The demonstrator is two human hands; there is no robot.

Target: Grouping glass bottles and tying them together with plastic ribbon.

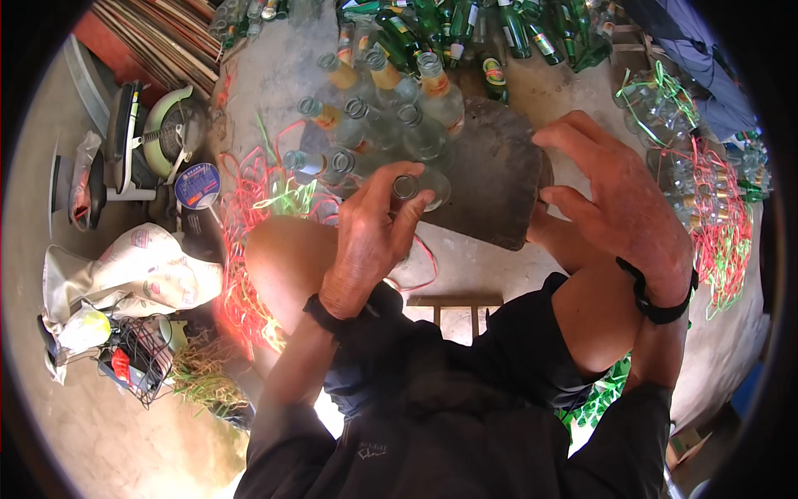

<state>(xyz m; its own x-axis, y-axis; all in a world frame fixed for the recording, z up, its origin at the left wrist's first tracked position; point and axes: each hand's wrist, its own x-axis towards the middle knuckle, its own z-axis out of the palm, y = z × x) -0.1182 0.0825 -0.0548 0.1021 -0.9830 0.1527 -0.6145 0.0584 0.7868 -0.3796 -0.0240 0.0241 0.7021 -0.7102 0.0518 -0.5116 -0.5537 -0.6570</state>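
Observation:
My left hand is closed around the neck of a clear glass bottle, which stands upright at the near edge of a dark, worn board. Beyond it several clear glass bottles stand close together, some with orange neck labels. Over the right edge of the board is my right hand, fingers apart and curved, with nothing between them.
Green glass bottles lie at the far side. Red and green plastic twine is heaped left of my knees. Tied bundles of clear bottles are at the right. A cloth bag and a hand fan are at the left.

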